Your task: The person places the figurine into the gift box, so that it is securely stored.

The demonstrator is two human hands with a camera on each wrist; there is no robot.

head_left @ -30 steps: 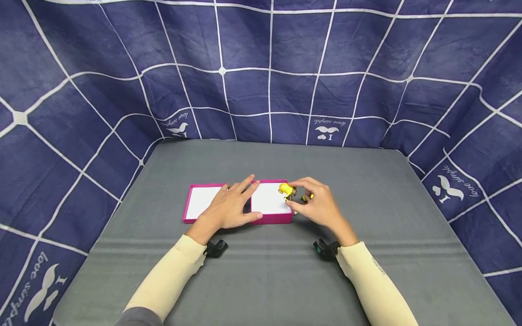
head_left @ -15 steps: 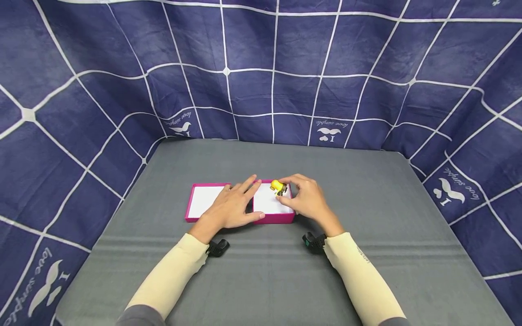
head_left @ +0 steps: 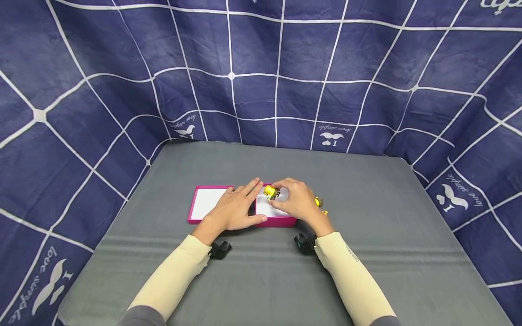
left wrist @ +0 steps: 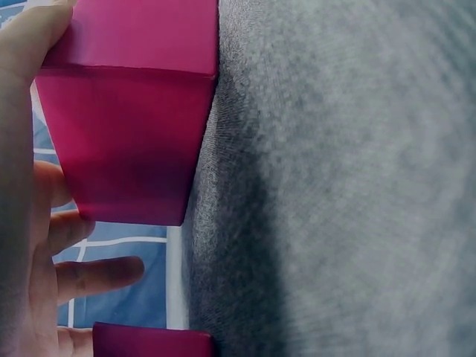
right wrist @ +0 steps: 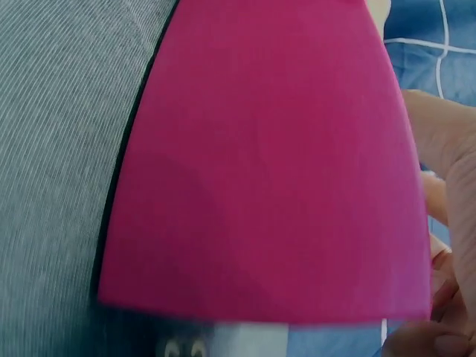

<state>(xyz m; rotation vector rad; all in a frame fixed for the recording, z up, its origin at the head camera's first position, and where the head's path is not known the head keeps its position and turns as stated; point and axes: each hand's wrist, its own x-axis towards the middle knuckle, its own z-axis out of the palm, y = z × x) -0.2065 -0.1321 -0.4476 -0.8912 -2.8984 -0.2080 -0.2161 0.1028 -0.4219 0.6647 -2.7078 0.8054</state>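
Toy (head_left: 269,191): yellow and dark, over the white interior of the box (head_left: 281,222), towards its left far part; contact with the floor cannot be told. Right hand (head_left: 299,199) grasps it, thumb against fingertips. Left hand (head_left: 232,209) grasps nothing in a closed grip: fingers extended, spread at the box's left end, thumb touching the near left corner. Tray (head_left: 205,203), pink with white inside, lies left of the box, partly under the left hand. Yellow pieces (head_left: 318,202) right of the box, partly hidden by the right hand. Grey table (head_left: 257,280) beneath; blue curtain (head_left: 253,50) behind.
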